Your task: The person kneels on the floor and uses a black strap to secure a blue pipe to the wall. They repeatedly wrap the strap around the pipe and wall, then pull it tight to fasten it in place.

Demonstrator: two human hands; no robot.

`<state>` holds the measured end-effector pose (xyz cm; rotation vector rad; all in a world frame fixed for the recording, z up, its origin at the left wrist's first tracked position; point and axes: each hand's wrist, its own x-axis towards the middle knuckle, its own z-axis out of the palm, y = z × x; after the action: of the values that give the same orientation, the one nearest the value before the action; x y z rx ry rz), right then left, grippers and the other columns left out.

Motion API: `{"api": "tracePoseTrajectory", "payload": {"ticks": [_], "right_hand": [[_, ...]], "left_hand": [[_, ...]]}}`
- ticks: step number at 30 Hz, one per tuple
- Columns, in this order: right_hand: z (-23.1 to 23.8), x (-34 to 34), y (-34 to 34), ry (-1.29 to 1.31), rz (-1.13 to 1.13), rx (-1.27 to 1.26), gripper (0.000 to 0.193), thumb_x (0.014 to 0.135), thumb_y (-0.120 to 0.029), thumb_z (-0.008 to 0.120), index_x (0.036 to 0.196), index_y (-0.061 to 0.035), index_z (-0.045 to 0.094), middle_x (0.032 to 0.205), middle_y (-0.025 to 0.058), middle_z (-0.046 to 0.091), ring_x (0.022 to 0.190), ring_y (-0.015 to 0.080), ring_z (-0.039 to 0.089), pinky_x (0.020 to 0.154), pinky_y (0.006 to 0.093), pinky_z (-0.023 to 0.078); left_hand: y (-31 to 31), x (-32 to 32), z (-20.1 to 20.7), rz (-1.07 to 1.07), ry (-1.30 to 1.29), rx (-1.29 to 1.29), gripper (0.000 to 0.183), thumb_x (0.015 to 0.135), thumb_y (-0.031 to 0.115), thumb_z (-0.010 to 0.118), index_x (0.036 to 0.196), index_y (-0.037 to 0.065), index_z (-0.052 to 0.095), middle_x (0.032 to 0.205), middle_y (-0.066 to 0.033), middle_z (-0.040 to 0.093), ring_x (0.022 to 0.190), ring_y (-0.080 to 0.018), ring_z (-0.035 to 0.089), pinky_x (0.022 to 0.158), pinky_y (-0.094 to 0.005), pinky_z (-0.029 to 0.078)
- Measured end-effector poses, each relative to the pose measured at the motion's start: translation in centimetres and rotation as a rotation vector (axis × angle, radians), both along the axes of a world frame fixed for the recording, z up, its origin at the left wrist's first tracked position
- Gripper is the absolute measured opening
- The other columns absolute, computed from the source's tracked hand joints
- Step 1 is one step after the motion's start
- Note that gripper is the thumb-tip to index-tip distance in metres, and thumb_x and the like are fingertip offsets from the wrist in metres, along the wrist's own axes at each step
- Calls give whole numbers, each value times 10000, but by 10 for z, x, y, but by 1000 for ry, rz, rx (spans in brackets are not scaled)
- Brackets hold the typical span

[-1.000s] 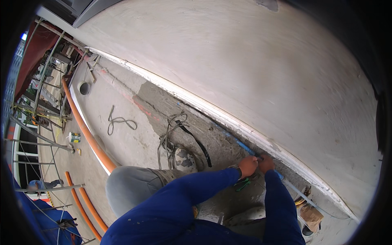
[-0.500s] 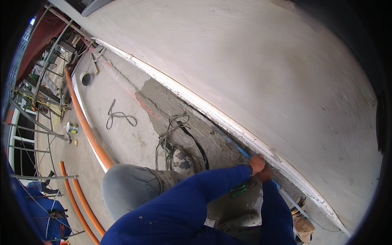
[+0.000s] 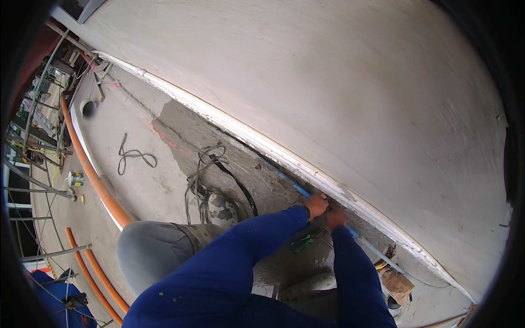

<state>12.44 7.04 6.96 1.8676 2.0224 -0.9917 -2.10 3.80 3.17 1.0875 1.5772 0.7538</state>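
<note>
The left grip (image 3: 316, 206) and right grip (image 3: 335, 217) are clasping the blue pipe (image 3: 302, 191), which is lying at four o'clock from the view's centre. It is probably handling as light, fairly stiff and slightly slick, its round barrel favouring a full wrap.

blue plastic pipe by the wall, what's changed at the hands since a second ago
The left hand has shifted slightly toward the pale plastered wall; no new hold or release shows. The view has turned, so everything sits further left. That hand and the right hand remain on the blue plastic pipe; the green hand tool and looped grey cord stayed put.
</note>
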Motion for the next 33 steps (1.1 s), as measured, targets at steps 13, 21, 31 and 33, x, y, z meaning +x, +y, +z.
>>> {"api": "tracePoseTrajectory", "payload": {"ticks": [13, 21, 31, 33], "right_hand": [[13, -8, -1, 26, -25, -10, 539, 963, -620, 608, 1083, -135, 809, 1093, 217, 767, 1090, 437, 710, 953, 534, 535], [6, -1, 0, 35, -20, -19, 563, 951, -675, 580, 1158, -203, 806, 1134, 160, 782, 1129, 390, 715, 1020, 505, 516], [14, -10, 3, -42, -26, -34, 539, 921, -680, 641, 1195, -247, 808, 1145, 135, 792, 1147, 359, 725, 1030, 498, 523], [16, -9, 1, -40, -59, -47, 536, 907, -676, 667, 1188, -242, 809, 1138, 126, 795, 1137, 354, 730, 1012, 497, 536]], "left_hand": [[-45, -70, 118, -348, 408, 236, 452, 861, 9, 623, 1307, 59, 673, 1353, -150, 665, 1228, -353, 662, 1000, -477, 550], [-43, -33, 72, -246, 167, 117, 640, 849, -3, 628, 1475, 63, 516, 1419, -201, 632, 1288, -399, 631, 1041, -453, 537], [-18, -35, 15, -270, 111, 90, 528, 861, -8, 615, 1383, 49, 567, 1329, -219, 675, 1244, -404, 654, 1011, -469, 540], [-18, -34, 10, -279, 107, 80, 512, 868, 3, 620, 1375, 48, 566, 1342, -218, 669, 1251, -402, 651, 1015, -468, 539]]}}
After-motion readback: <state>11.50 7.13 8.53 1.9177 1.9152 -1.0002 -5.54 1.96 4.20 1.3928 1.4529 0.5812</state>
